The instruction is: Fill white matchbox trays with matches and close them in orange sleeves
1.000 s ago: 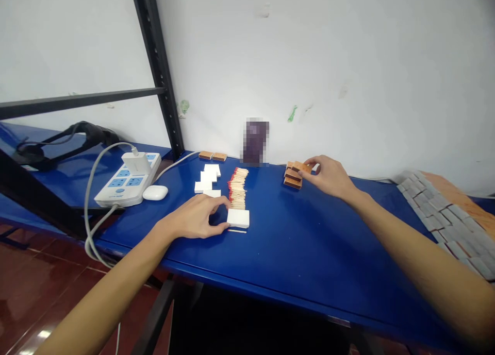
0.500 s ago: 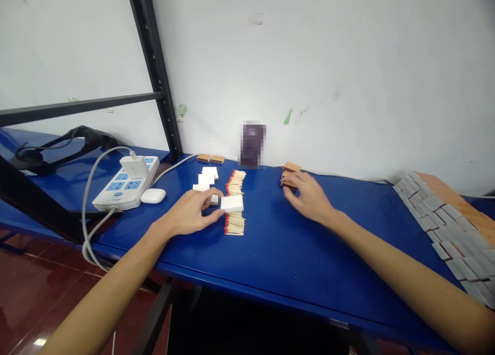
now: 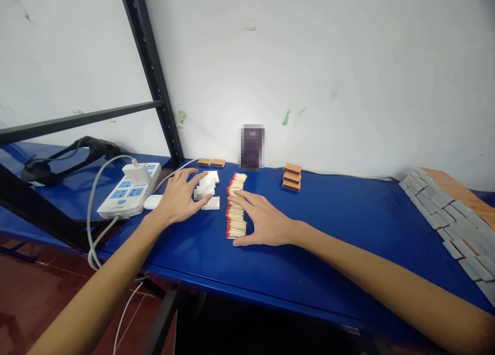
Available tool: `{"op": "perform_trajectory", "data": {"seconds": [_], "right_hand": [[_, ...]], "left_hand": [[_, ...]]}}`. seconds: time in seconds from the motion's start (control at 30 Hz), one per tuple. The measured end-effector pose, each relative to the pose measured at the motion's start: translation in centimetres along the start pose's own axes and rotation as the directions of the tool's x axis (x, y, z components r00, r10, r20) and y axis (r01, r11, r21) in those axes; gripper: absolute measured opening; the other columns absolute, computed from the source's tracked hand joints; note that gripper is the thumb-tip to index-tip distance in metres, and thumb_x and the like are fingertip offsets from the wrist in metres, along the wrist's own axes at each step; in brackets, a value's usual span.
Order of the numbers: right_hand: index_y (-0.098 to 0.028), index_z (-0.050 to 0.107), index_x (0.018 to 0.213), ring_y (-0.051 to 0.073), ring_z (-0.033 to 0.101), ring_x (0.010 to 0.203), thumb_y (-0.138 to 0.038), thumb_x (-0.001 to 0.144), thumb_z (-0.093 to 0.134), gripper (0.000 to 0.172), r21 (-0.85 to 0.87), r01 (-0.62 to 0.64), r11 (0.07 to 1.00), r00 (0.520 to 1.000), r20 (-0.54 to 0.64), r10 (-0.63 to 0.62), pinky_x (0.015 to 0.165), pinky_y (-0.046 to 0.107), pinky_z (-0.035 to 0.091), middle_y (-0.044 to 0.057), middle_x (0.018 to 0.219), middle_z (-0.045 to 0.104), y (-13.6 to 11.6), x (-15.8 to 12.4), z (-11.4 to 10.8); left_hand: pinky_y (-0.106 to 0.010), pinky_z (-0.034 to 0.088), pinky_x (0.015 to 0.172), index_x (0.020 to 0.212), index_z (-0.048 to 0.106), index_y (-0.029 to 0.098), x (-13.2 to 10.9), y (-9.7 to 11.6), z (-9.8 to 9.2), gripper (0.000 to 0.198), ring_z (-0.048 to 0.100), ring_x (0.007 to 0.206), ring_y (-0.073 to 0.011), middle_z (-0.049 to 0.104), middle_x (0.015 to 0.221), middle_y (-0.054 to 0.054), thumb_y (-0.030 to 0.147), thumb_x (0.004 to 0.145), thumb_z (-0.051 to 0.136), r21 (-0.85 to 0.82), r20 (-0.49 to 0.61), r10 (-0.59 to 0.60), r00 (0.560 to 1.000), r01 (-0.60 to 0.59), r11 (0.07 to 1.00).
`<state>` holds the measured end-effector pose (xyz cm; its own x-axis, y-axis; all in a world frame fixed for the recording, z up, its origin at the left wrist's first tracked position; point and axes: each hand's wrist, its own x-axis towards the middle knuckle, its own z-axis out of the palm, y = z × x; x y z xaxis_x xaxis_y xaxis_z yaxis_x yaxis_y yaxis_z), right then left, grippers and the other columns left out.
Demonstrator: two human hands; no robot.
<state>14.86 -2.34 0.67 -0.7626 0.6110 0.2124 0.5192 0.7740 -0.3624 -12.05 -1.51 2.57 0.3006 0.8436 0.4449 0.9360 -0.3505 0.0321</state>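
Observation:
My left hand (image 3: 180, 196) is over the left side of the table, fingers apart around a cluster of small white matchbox trays (image 3: 211, 204). Its thumb and index finger come close to the trays; whether they touch is hard to tell. Just right of them runs a long row of matchsticks (image 3: 236, 223), red heads facing left. My right hand (image 3: 266, 220) rests at that row, its thumb and fingers spread along the near half and partly covering it. Farther back on the right, three brown matchbox sleeves (image 3: 292, 177) lie in a short column.
Two more matchboxes (image 3: 211, 162) lie by the wall beside a blurred dark purple object (image 3: 252, 148). On the left are a power strip (image 3: 129, 192), a white earbud case (image 3: 152, 202) and a black shelf post (image 3: 152, 61). Grey matchbox-like pieces (image 3: 456, 216) cover the right end.
My left hand has let go of the white tray and moved left, leaving it beside the others. My right hand has left the brown sleeves and come left to the matchsticks.

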Motion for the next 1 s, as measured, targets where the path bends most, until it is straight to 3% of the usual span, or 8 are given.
{"op": "perform_trajectory", "data": {"seconds": [0.17,0.3,0.47,0.57,0.67,0.77,0.87,1.0], "right_hand": [[-0.021,0.030,0.150,0.033,0.021,0.145,-0.081,0.070,0.054,0.102,-0.026,-0.018,1.000,0.999,-0.034,0.017,0.115,0.053,0.021,0.015,0.157,0.027,0.2,0.6,0.5],[-0.025,0.029,0.149,0.034,0.024,0.143,-0.077,0.070,0.059,0.099,0.049,-0.025,0.999,0.998,-0.059,0.028,0.113,0.055,0.024,0.013,0.155,0.031,0.1,0.7,0.6],[-0.024,0.042,0.139,0.028,0.043,0.132,-0.056,0.090,0.048,0.059,0.044,-0.124,0.991,0.935,-0.330,0.132,0.108,0.051,0.033,0.012,0.141,0.048,4.5,0.3,-1.7],[-0.021,0.048,0.136,0.036,0.036,0.136,-0.052,0.087,0.053,0.058,-0.141,-0.385,0.912,0.847,-0.447,0.288,0.108,0.058,0.029,0.017,0.144,0.043,9.2,-0.2,-3.6],[-0.025,0.049,0.138,0.041,0.028,0.139,-0.059,0.083,0.054,0.065,-0.224,-0.497,0.839,0.803,-0.485,0.346,0.107,0.062,0.028,0.016,0.149,0.036,12.7,-0.8,-4.3],[-0.027,0.051,0.136,0.042,0.028,0.138,-0.067,0.079,0.055,0.070,-0.264,-0.534,0.803,0.799,-0.469,0.377,0.106,0.062,0.030,0.015,0.151,0.033,13.9,-1.0,-4.1],[-0.024,0.058,0.128,0.039,0.036,0.132,-0.062,0.082,0.053,0.060,-0.275,-0.537,0.798,0.811,-0.430,0.398,0.103,0.056,0.038,0.015,0.144,0.040,14.3,-1.1,-3.9],[-0.023,0.061,0.120,0.036,0.040,0.126,-0.050,0.086,0.050,0.045,-0.294,-0.518,0.803,0.822,-0.431,0.372,0.099,0.051,0.042,0.015,0.136,0.045,15.7,-2.3,-4.3]], "left_hand": [[-0.062,0.022,0.110,0.145,0.040,0.029,1.9,1.7,1.8,0.063,0.020,0.144,-0.0390,0.029,0.155,-0.012,0.057,0.089,0.044,0.021,0.234,0.111,0.966,-0.119,0.993],[-0.065,0.020,0.109,0.142,0.045,0.027,2.4,0.9,2.7,0.056,0.022,0.144,-0.0376,0.027,0.157,-0.013,0.054,0.094,0.034,0.005,0.300,0.101,0.949,-0.107,0.994],[-0.065,0.015,0.112,0.142,0.045,0.029,2.3,-0.6,2.1,0.055,0.019,0.145,-0.0360,0.026,0.158,-0.010,0.055,0.096,0.032,-0.019,0.313,0.108,0.943,-0.107,0.994],[-0.064,0.010,0.113,0.139,0.048,0.032,2.9,0.0,0.9,0.055,0.014,0.146,-0.0372,0.018,0.161,-0.005,0.060,0.095,0.032,-0.068,0.269,0.127,0.955,-0.113,0.991],[-0.060,0.011,0.115,0.136,0.052,0.031,4.6,1.9,0.1,0.055,0.012,0.147,-0.0357,0.020,0.160,-0.004,0.061,0.095,0.032,-0.134,0.131,0.196,0.972,-0.179,0.975],[-0.058,0.013,0.116,0.131,0.056,0.030,6.8,4.2,0.5,0.052,0.016,0.146,-0.0341,0.028,0.156,-0.004,0.058,0.097,0.029,-0.276,0.069,0.190,0.979,-0.164,0.947],[-0.044,0.028,0.114,0.118,0.064,0.021,8.5,5.6,1.5,0.053,0.044,0.130,-0.0255,0.052,0.136,-0.007,0.051,0.099,0.024,-0.481,-0.034,0.126,0.991,-0.127,0.867],[-0.041,0.036,0.108,0.104,0.068,0.019,9.0,6.1,3.4,0.058,0.057,0.114,-0.0231,0.067,0.112,-0.005,0.050,0.099,0.019,-0.732,-0.024,-0.091,0.996,0.044,0.680]]}}
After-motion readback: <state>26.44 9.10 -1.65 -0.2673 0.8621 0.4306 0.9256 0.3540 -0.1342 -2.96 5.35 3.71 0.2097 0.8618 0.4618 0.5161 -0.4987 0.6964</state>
